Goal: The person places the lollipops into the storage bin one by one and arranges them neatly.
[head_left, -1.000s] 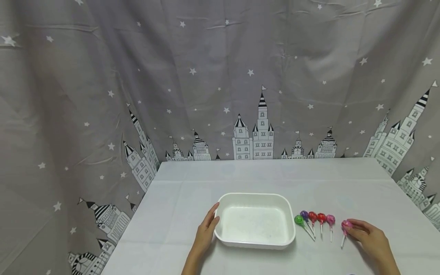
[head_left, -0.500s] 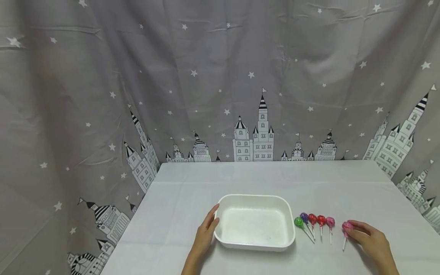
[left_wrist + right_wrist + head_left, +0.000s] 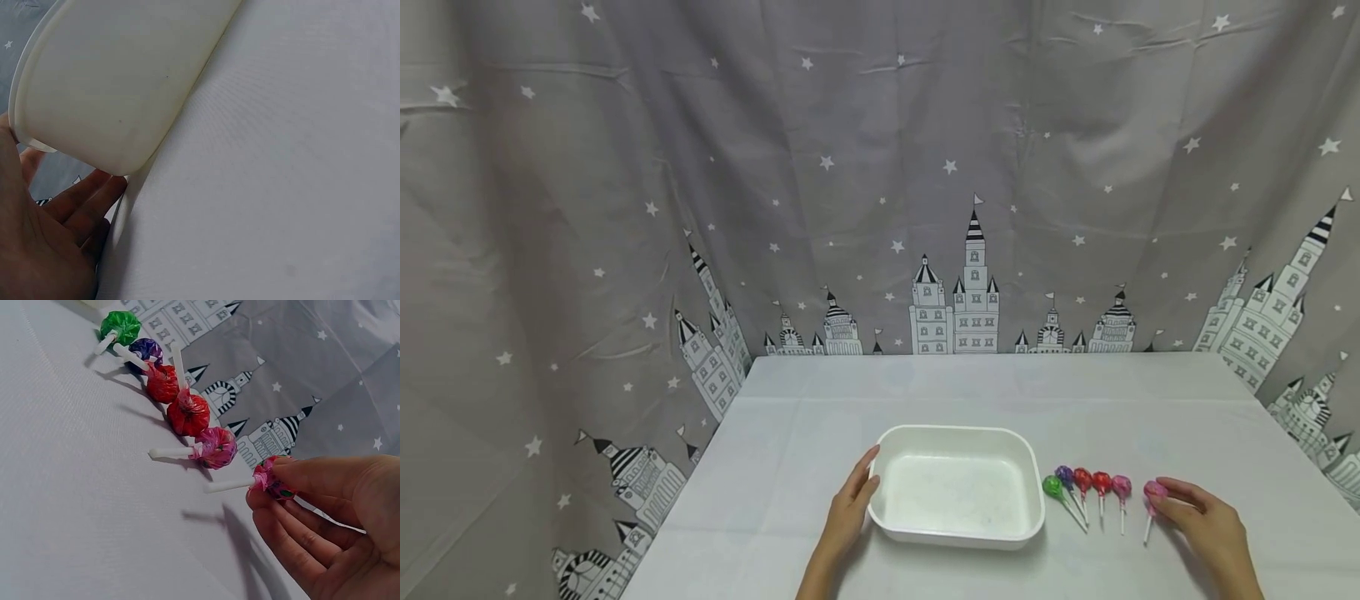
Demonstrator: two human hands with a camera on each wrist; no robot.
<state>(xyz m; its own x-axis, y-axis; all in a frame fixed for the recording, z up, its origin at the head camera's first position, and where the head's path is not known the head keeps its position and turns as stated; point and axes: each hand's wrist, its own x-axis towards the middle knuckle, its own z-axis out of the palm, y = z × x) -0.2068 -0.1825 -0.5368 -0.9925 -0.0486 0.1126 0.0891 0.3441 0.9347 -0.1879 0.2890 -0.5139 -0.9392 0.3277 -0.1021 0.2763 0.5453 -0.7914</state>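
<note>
My left hand [image 3: 847, 510] holds the left end of a white rectangular tray [image 3: 957, 540]. In the left wrist view its fingers [image 3: 87, 203] lie against the outside of the tray wall [image 3: 106, 125]. At the right, my right hand [image 3: 1213, 529] pinches a pink lollipop [image 3: 275, 478] by its wrapped head between thumb and fingers; the white stick points towards the front. That lollipop's shadow lies apart from it on the table. Between tray and right hand lie a green lollipop [image 3: 1053, 486], a purple one [image 3: 1064, 476], two red lollipops [image 3: 1101, 482] and another pink lollipop [image 3: 1122, 487].
A white cloth covers the table [image 3: 805, 433]. Behind it and along the sides hangs a grey curtain [image 3: 850, 167] printed with stars and castles. The lying lollipops form a row close to the tray's right side.
The head view has shifted slightly, and the held lollipop's stick has swung a little. Both hands keep their holds and hardly move.
</note>
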